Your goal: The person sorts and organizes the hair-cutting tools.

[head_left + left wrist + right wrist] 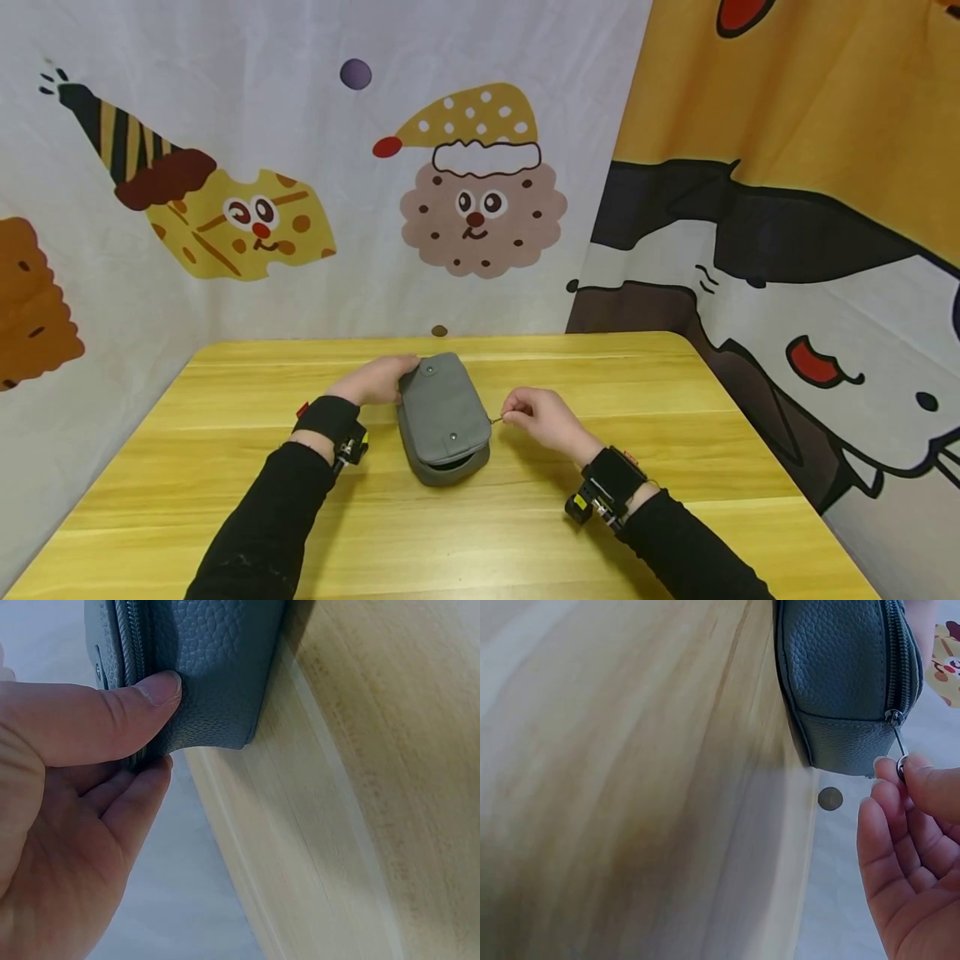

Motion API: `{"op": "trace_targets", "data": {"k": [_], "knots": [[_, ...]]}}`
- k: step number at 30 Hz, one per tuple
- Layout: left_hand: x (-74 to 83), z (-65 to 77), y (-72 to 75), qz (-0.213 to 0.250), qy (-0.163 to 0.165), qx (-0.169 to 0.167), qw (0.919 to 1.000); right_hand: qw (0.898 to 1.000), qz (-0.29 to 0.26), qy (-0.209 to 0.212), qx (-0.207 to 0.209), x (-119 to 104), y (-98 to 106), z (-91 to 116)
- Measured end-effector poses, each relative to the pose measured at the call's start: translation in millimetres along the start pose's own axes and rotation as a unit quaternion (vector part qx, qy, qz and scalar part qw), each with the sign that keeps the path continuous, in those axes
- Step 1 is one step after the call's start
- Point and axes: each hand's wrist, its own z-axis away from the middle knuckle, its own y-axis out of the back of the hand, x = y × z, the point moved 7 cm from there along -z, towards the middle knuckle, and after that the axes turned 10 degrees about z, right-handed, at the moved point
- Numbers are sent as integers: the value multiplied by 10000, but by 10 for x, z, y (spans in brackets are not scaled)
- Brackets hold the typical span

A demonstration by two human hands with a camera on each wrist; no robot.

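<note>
A grey zippered pouch (pixel 446 404) of pebbled leather lies on the table, with two snaps on its top face. Its near end gapes where the zipper is undone. My left hand (pixel 378 380) grips the far left corner, and in the left wrist view the thumb (pixel 161 688) presses the side just below the zipper (pixel 133 645). At the pouch's right side my right hand (pixel 546 419) pinches the zipper pull (pixel 901 766) between thumb and fingertips. The pull stretches out from the slider (pixel 894 717) in the right wrist view. The pouch's inside is dark and hidden.
The light wooden table (pixel 600 533) carries the pouch near its middle. Behind its far edge hangs a white curtain (pixel 300 308) with cartoon prints, and a yellow and dark one (pixel 825 125) covers the right side. Each wrist wears a black strap with a small camera.
</note>
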Motion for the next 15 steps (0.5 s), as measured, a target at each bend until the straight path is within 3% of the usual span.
{"op": "trace_targets", "data": {"k": [10, 15], "knots": [[-5, 6, -3, -16, -13, -33, 10000, 9999, 92, 108, 78, -24, 3, 30], [11, 45, -19, -290, 52, -144, 9995, 9999, 88, 47, 66, -27, -5, 29]]}}
